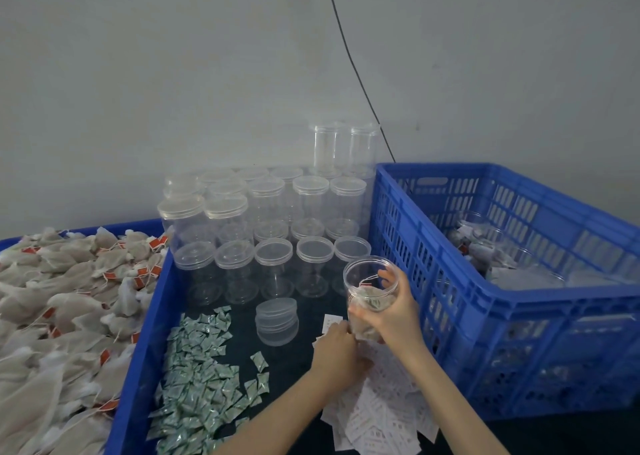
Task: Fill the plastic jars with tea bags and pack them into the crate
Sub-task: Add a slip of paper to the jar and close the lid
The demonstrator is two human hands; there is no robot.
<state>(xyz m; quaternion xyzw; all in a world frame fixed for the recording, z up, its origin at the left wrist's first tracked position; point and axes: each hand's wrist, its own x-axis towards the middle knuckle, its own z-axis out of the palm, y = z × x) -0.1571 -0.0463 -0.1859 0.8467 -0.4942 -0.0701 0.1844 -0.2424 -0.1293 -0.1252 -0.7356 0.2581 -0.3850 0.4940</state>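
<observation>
Dark tabletop (294, 361) nearest — left hand (334, 350) pinching paper slips (377, 420), right hand (391, 311) gripping open, part-filled jar (369, 290). Left, tea bags (62, 299) heaped. Farther, many empty jars (273, 212) waiting; few packed in crate (502, 247).

Left hand (337, 349) fingertips hidden behind the open jar (372, 293) and the white slips (377, 416) under it, so whether its grip pinches anything can't be told; both forearms cut off at bottom edge. Tea bag pile (59, 309) runs off left and bottom edges. Blue crate (485, 312) cut at right edge, its contents blurred, jar count unreadable; print on slips and green sachets (197, 378) too small.
</observation>
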